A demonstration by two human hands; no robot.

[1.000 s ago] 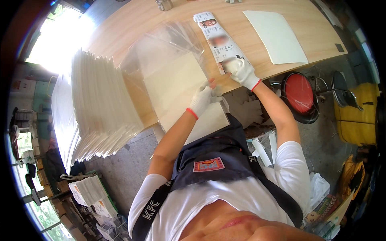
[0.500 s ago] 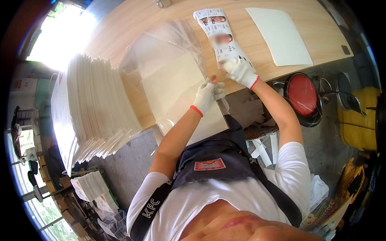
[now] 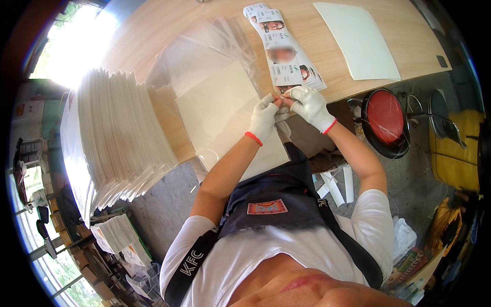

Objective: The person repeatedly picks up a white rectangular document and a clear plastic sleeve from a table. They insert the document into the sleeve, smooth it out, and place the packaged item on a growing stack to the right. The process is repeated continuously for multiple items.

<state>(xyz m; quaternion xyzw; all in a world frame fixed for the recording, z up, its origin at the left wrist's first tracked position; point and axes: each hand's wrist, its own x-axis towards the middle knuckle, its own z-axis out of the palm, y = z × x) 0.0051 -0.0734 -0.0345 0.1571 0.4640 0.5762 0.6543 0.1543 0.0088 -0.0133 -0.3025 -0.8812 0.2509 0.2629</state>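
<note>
Both my hands wear white gloves with red cuffs and bare fingertips. My left hand [image 3: 264, 118] is closed in a pinch near the table's front edge. Against it, my right hand [image 3: 308, 106] pinches too, the fingertips of both nearly touching. What lies between them is too small to make out. Just beyond the fingertips lie fanned strips of printed labels [image 3: 286, 67] with small pictures. Left of my left hand, a cream sheet [image 3: 217, 110] rests at an angle, partly under clear film, its near corner reaching my apron. Clear plastic sleeves [image 3: 204, 53] are spread behind it.
A tall stack of white boards [image 3: 115, 133] stands at the left of the wooden table [image 3: 158, 30]. White sheets [image 3: 358, 43] lie at the far right. Beyond the table's edge are a red round stool [image 3: 386, 115] and paper scraps [image 3: 332, 189] below.
My right hand has come from the label strips down to my left hand, and the fingertips now meet. My left fingers have closed into a pinch. The view has shifted slightly.
</note>
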